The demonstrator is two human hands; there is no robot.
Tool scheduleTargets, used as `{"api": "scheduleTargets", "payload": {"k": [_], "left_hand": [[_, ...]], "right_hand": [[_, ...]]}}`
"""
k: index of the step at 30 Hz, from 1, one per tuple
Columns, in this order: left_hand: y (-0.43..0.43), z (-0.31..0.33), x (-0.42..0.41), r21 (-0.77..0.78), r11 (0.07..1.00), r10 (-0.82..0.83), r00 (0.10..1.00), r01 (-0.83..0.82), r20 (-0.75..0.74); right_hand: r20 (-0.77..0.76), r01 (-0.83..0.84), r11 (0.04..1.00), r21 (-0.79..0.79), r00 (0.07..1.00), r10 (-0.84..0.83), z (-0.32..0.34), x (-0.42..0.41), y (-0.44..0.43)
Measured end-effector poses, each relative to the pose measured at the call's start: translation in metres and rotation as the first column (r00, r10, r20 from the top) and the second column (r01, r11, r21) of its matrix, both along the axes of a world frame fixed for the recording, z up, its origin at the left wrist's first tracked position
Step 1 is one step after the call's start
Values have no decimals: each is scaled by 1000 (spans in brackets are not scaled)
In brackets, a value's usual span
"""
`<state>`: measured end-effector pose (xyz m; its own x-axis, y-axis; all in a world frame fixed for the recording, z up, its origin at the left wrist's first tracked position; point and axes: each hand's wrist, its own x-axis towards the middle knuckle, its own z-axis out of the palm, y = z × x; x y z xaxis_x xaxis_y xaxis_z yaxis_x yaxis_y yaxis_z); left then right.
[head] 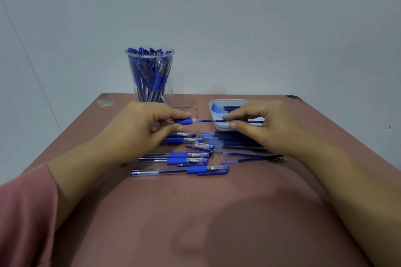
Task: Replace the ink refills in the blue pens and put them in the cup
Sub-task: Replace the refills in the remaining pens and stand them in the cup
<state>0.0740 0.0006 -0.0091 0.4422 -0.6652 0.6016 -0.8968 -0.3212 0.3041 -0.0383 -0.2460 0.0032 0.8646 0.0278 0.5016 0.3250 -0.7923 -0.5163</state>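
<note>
My left hand (138, 125) grips a blue pen barrel (184, 121) by its blue grip, held level above the table. My right hand (258, 123) pinches a thin ink refill (211, 121) whose left end sits in the barrel's open end. A clear plastic cup (149, 75) full of blue pens stands at the back of the table, behind my left hand. Several capped blue pens (180, 171) lie on the table below my hands. Loose dark refills (238, 136) lie in a row under my right hand.
A white tray (213, 112) with refills sits at the back right, partly behind my right hand. A loose pen cap (200, 146) and two stray refills (253, 158) lie mid-table. The brown table (195, 212) ends at a pale wall.
</note>
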Motion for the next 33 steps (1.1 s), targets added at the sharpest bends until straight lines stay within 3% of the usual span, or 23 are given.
{"api": "scheduleTargets", "payload": {"k": [3, 12, 23, 33], "left_hand": [[2, 1, 2, -5, 1000, 29, 999, -29, 14], [3, 1, 2, -2, 999, 38, 999, -38, 21], [4, 0, 4, -11, 999, 30, 999, -30, 38], [4, -3, 9, 25, 999, 29, 999, -30, 44]], "right_hand": [[-55, 34, 999, 7, 998, -33, 1, -5, -9], [-158, 53, 965, -257, 983, -97, -5, 0, -20], [-132, 156, 978, -141, 976, -175, 16, 0, -37], [-361, 144, 927, -347, 891, -273, 14, 61, -59]]}}
